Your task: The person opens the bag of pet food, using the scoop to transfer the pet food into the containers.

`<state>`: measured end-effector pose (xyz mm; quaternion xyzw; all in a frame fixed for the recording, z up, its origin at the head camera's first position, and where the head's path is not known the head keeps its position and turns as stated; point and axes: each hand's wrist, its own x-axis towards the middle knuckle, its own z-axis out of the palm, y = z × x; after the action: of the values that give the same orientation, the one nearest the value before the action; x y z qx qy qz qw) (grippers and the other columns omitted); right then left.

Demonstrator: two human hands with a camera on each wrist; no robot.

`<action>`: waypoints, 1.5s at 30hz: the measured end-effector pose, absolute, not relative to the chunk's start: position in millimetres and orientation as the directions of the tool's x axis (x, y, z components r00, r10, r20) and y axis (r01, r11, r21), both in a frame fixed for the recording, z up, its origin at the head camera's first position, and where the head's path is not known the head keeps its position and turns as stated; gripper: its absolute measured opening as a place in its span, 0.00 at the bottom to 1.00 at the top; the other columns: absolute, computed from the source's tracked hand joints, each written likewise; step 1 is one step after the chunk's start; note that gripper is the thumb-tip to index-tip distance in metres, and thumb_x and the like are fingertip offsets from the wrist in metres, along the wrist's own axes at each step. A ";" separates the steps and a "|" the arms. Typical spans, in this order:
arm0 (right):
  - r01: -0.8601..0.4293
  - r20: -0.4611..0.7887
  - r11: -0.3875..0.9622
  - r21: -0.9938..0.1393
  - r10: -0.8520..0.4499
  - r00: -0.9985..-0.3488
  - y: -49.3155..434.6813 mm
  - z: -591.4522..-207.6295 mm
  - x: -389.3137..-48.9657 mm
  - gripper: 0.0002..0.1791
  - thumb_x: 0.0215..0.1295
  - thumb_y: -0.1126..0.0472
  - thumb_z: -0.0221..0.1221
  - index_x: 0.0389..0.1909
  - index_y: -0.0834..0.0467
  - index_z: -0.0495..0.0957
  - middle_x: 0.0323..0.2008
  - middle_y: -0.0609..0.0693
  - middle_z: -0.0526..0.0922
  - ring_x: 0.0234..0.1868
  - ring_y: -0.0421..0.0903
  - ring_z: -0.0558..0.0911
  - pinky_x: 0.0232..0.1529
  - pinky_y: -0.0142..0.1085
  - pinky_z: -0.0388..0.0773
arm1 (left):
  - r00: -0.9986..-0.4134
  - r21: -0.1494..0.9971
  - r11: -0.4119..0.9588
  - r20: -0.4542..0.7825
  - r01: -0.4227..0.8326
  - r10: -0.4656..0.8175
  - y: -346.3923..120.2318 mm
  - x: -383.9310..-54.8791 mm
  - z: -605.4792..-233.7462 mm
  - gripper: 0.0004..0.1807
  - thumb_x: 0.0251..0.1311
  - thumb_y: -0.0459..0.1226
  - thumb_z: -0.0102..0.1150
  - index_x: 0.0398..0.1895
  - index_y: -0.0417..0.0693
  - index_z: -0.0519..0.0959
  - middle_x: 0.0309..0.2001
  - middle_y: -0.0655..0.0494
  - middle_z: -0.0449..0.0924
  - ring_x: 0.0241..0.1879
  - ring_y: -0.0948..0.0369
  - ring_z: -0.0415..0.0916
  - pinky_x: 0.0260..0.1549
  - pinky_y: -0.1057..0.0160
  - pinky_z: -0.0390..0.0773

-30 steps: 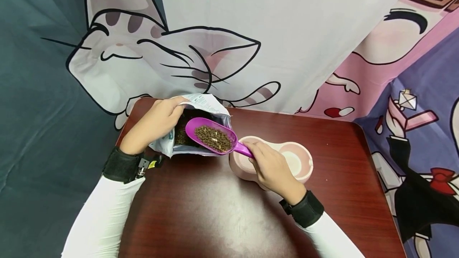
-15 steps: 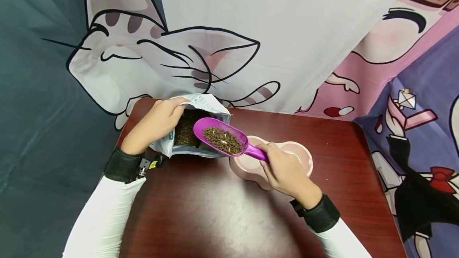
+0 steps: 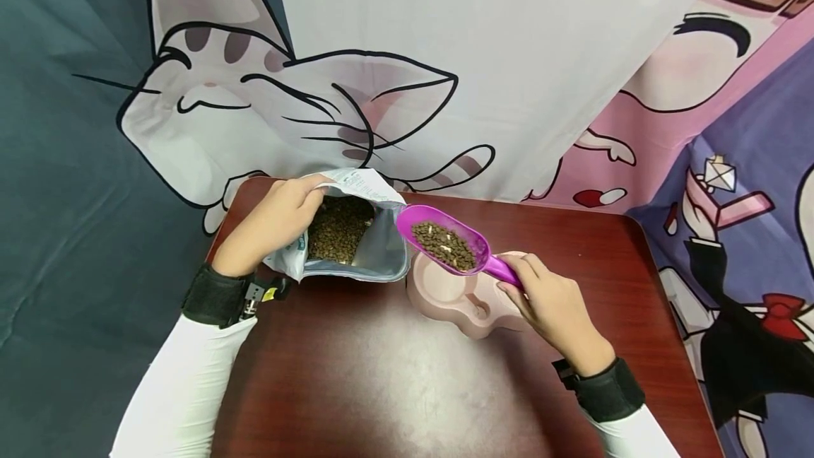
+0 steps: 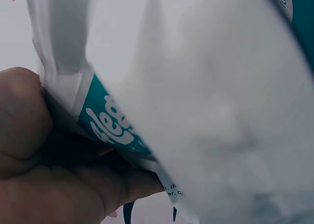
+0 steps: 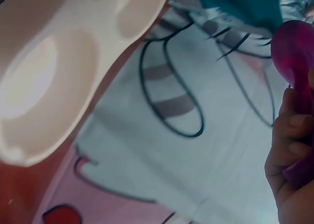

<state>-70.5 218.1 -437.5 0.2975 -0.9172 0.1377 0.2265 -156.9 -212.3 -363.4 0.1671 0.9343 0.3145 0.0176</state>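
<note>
My right hand (image 3: 550,302) grips the handle of a purple scoop (image 3: 473,235), which carries a load of brown kibble (image 3: 445,246). The scoop is held above the pale pink double bowl (image 3: 439,302), just right of the bag's mouth. In the right wrist view, curled fingers (image 5: 294,150) wrap the scoop handle. My left hand (image 3: 280,214) grips the upper left edge of a white and teal food bag (image 3: 388,249), holding its mouth wide. More kibble lies inside the bag. In the left wrist view the bag (image 4: 206,86) fills most of the picture, beside the thumb.
All this stands on a reddish-brown table (image 3: 381,366). Behind it hangs a cloth (image 3: 509,90) printed with a cartoon cat, close to the table's back edge. A purple and pink printed cloth (image 3: 763,246) hangs on the right.
My right hand has moved to the right, bringing the loaded scoop out from over the bag's mouth to over the bowl. My left hand stays in place on the bag.
</note>
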 end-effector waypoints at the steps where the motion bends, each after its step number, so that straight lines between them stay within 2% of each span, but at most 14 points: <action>1: -0.601 0.501 0.792 -0.110 -0.478 -0.721 223.6 -438.9 -69.8 0.29 0.80 0.38 0.47 0.60 0.56 0.79 0.40 0.52 0.82 0.25 0.47 0.78 0.19 0.44 0.77 | -0.944 0.593 0.747 0.070 0.300 0.324 -212.3 -156.7 -362.8 0.22 0.81 0.40 0.39 0.67 0.48 0.77 0.47 0.45 0.80 0.45 0.50 0.73 0.53 0.46 0.74; 4: -0.574 0.501 0.814 -0.088 -0.462 -0.732 240.0 -441.7 -68.8 0.29 0.80 0.38 0.45 0.61 0.56 0.79 0.35 0.52 0.77 0.19 0.45 0.70 0.16 0.42 0.72 | -0.946 0.588 0.754 0.057 0.291 0.320 -212.9 -155.8 -360.9 0.22 0.81 0.41 0.39 0.67 0.48 0.77 0.36 0.46 0.75 0.43 0.50 0.73 0.50 0.47 0.73; 6: -0.554 0.491 0.829 -0.074 -0.453 -0.744 250.7 -442.8 -68.8 0.31 0.81 0.37 0.43 0.60 0.58 0.79 0.34 0.53 0.77 0.18 0.45 0.70 0.15 0.42 0.71 | -0.947 0.586 0.759 0.051 0.285 0.316 -213.0 -155.4 -359.7 0.21 0.81 0.41 0.39 0.66 0.48 0.78 0.28 0.50 0.67 0.39 0.51 0.72 0.46 0.49 0.71; 9: -0.529 0.473 0.846 -0.065 -0.441 -0.763 266.6 -442.8 -69.2 0.31 0.81 0.38 0.41 0.57 0.59 0.79 0.35 0.54 0.78 0.18 0.47 0.72 0.15 0.43 0.70 | -0.949 0.588 0.760 0.045 0.277 0.312 -212.6 -155.6 -358.9 0.21 0.81 0.41 0.38 0.65 0.49 0.78 0.23 0.54 0.59 0.31 0.52 0.69 0.43 0.51 0.70; 12: -0.515 0.453 0.855 -0.056 -0.438 -0.776 281.8 -441.9 -68.2 0.31 0.81 0.38 0.40 0.55 0.60 0.78 0.35 0.55 0.78 0.17 0.49 0.72 0.14 0.44 0.70 | -0.949 0.588 0.760 0.044 0.278 0.313 -211.4 -156.3 -358.8 0.21 0.81 0.41 0.38 0.65 0.50 0.78 0.22 0.56 0.59 0.26 0.54 0.64 0.40 0.52 0.70; 20: -0.486 0.398 0.874 -0.024 -0.437 -0.806 313.9 -439.5 -58.4 0.37 0.80 0.32 0.33 0.53 0.58 0.79 0.34 0.52 0.78 0.17 0.46 0.71 0.13 0.39 0.65 | -0.949 0.584 0.762 0.043 0.279 0.314 -210.6 -154.6 -360.1 0.21 0.80 0.40 0.39 0.64 0.48 0.79 0.23 0.55 0.58 0.30 0.53 0.67 0.42 0.51 0.70; 28: -0.460 0.346 0.888 -0.006 -0.429 -0.834 337.3 -441.8 -49.4 0.40 0.78 0.30 0.29 0.52 0.56 0.79 0.35 0.51 0.81 0.16 0.44 0.68 0.13 0.38 0.61 | -0.947 0.590 0.756 0.050 0.285 0.318 -210.5 -155.8 -359.2 0.20 0.81 0.40 0.38 0.61 0.47 0.79 0.22 0.56 0.57 0.25 0.55 0.61 0.40 0.52 0.69; 37: -0.451 0.288 0.892 -0.006 -0.430 -0.855 352.3 -444.5 -42.8 0.41 0.76 0.29 0.28 0.51 0.54 0.80 0.35 0.49 0.82 0.16 0.40 0.65 0.15 0.36 0.59 | -0.944 0.593 0.749 0.057 0.295 0.326 -210.8 -158.2 -359.8 0.22 0.80 0.39 0.38 0.64 0.45 0.79 0.23 0.54 0.59 0.28 0.53 0.66 0.42 0.51 0.70; 45: -0.472 0.239 0.881 0.008 -0.461 -0.855 360.2 -442.4 -46.1 0.43 0.75 0.29 0.25 0.50 0.54 0.80 0.37 0.51 0.83 0.17 0.45 0.72 0.15 0.40 0.65 | -0.944 0.579 0.758 0.068 0.300 0.322 -211.2 -158.5 -360.0 0.21 0.80 0.39 0.39 0.64 0.45 0.79 0.23 0.53 0.60 0.30 0.52 0.68 0.42 0.51 0.70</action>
<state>-46.1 360.2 -442.4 0.2423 -0.9627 0.0253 0.1178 -158.5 -211.2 -360.0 0.1661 0.9374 0.3057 0.0177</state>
